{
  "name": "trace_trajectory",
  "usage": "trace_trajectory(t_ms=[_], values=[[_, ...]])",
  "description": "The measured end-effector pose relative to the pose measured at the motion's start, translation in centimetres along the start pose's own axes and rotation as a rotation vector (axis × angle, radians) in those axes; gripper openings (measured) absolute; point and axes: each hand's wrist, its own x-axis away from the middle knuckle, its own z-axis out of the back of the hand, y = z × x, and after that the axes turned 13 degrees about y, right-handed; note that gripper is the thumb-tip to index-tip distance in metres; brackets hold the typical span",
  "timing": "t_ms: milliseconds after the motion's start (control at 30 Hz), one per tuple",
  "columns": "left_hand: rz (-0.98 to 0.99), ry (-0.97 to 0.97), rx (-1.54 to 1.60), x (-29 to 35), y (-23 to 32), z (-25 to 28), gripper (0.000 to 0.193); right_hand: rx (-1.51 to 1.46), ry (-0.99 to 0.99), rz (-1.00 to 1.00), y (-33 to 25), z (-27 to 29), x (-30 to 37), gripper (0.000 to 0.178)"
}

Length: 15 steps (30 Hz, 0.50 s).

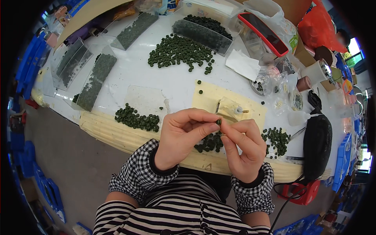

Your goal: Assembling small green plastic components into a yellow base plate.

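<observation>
My left hand [182,135] pinches a small dark green round piece [218,122] between thumb and forefinger. From the other side, my right hand [244,147] comes in with bent fingers, and its forefinger tip rests against the same piece. Fingertips cover most of it. Beneath my hands lies a heap of similar pieces [210,144], partly hidden. Just beyond, a small pale block with a metal peg [235,109] stands on a yellow sheet [207,91]. More dark green pieces are heaped to the left [137,118] and to the right [279,141].
Farther back spreads a large pile of green pieces [178,51], beside a filled clear bin [201,37]. Clear bins [96,80] stand at left. A red-cased phone [264,34] leans at back right; a black pouch [317,137] and white squeeze bottle [299,117] lie at right.
</observation>
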Motion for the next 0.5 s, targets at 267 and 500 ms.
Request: trace_trajectory(t_ms=[267,500], values=[[0.008,-0.002,-0.011,-0.05,0.11,0.17,0.017,0.009,-0.025,0.037,0.02,0.06,-0.14,0.037],[-0.018,-0.016,-0.03,-0.1,-0.03,0.3,0.018,0.001,-0.03,0.05,0.18,0.09,-0.08,0.037]])
